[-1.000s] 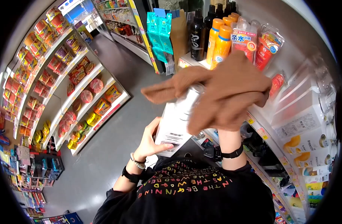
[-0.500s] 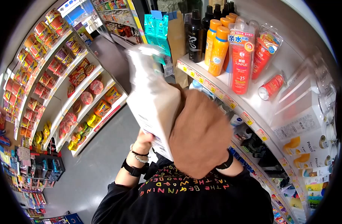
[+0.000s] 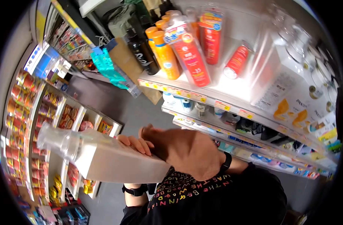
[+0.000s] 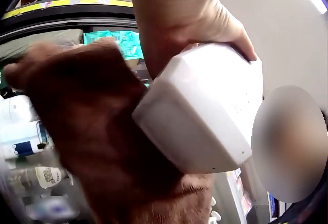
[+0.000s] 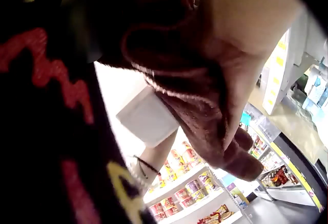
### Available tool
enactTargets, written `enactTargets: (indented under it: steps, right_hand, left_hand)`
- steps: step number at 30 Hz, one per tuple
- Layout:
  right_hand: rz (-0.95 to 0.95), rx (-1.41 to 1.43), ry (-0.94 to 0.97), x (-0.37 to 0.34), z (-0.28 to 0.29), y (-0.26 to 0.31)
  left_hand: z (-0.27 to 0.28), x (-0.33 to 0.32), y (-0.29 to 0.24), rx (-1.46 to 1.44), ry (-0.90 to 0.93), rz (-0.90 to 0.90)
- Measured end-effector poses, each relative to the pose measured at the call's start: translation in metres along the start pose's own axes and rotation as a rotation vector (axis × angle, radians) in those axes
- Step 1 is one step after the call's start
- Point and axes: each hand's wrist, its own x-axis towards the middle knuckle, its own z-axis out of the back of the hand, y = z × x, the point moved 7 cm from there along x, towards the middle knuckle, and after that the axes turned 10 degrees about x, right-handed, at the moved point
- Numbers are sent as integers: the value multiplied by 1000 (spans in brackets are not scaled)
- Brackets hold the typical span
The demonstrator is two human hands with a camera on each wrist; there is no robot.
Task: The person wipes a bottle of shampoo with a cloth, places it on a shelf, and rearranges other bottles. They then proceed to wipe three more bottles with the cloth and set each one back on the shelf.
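A white pump bottle with a clear cap over its pump lies tilted in front of the body, pump end to the left. My left hand grips it, fingers over its upper side. In the left wrist view, the bottle's base faces the camera. A brown cloth is bunched over my right hand, which holds it against the bottle's base end. Cloth covers most of that hand in the head view.
On the right, a shelf carries orange spray cans, red sunscreen packs, a red can lying on its side and large white pump bottles. Shelves of instant noodles stand on the left across the grey floor.
The bottle has swung from upright to lying with its pump leftward. The cloth has moved from around the pump to the bottle's base end. The head view has turned toward the right shelf.
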Motion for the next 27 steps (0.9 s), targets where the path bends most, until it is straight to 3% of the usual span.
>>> enactTargets:
  steps: [2, 3, 7, 9, 10, 11, 12, 14, 15, 16, 18, 19, 20, 22, 23, 24, 26, 27]
  right_hand:
    - [-96, 1556, -60, -15, -70, -28]
    - [-112, 1660, -1, -18, -67, -30]
    - [-153, 1361, 33, -29, -33, -25]
    - [-235, 1289, 17, -31, -16, -24]
    - [-273, 1320, 8, -31, -13, -24]
    - [-304, 1568, 42, -29, -13, -29]
    - [-330, 1815, 77, -28, -15, -35]
    - [-228, 1767, -44, -38, -32, -52]
    - [-128, 1714, -154, -44, -33, -60]
    - [-124, 1712, -155, -46, -26, -62]
    - [-154, 1166, -344, -50, 9, -67]
    - [-212, 1424, -448, -51, 13, -64]
    - [-211, 1428, -434, -52, 11, -64]
    - [-246, 1646, -385, -52, 1, -72]
    - [-141, 1237, -234, -53, 6, -78]
    - [-109, 1177, -239, -56, 10, -84]
    - [-382, 1255, -375, -58, 22, -95]
    - [-377, 1408, -423, -51, 42, -86]
  left_hand:
    - [-14, 11, -6, 9, 49, -106]
    - [-24, 14, -2, 104, 174, -101]
    - [-39, 21, 12, 174, 409, -93]
    - [-32, 26, 22, 145, 334, -17]
    - [-28, 29, 28, 114, 251, 55]
    - [-49, 32, 22, 381, 193, 158]
    - [-75, 33, 8, 372, 421, -102]
    - [-62, 28, 21, 378, 268, 27]
    - [-32, 23, 32, 431, 114, -25]
    - [-49, 23, 12, 535, 52, -187]
    - [-51, 23, 11, 533, 28, -235]
    - [-30, 18, 31, 560, -108, 10]
    - [-17, 19, 43, 538, -175, 65]
    - [-9, 13, 51, 337, -282, 12]
    - [-1, 14, 54, 339, -285, 5]
    - [5, 12, 55, 301, -217, -23]
    - [5, 7, 53, 262, -155, -43]
    - [-4, 5, 50, 344, -76, -54]
